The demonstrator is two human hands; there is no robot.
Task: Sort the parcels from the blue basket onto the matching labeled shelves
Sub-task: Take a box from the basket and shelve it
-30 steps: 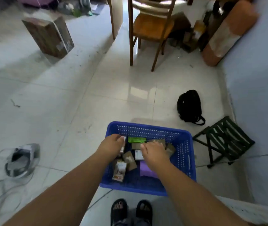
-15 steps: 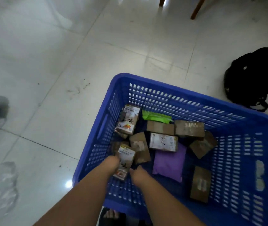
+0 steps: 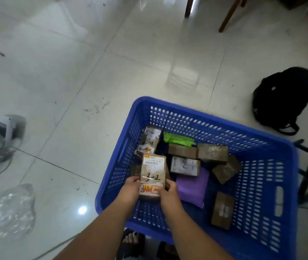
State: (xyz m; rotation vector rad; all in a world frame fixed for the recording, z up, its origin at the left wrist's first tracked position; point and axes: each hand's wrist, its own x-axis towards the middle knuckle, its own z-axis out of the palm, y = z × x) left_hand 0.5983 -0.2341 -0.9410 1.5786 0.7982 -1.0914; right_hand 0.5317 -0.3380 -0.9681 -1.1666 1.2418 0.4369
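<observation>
I see my left hand and right hand both pinching the brown parcel (marked "3-2") by its lower end, raised over the blue basket at its near-left corner.

Glossy tiled floor, perforated plastic blue basket, matt cardboard parcel, smooth purple plastic mailer.

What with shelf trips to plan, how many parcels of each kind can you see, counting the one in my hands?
Brown cardboard boxes: 7, counting the held box; more may be hidden beneath it
Green pouch: 1
Purple pouch: 1
Total: 9 plainly visible
</observation>
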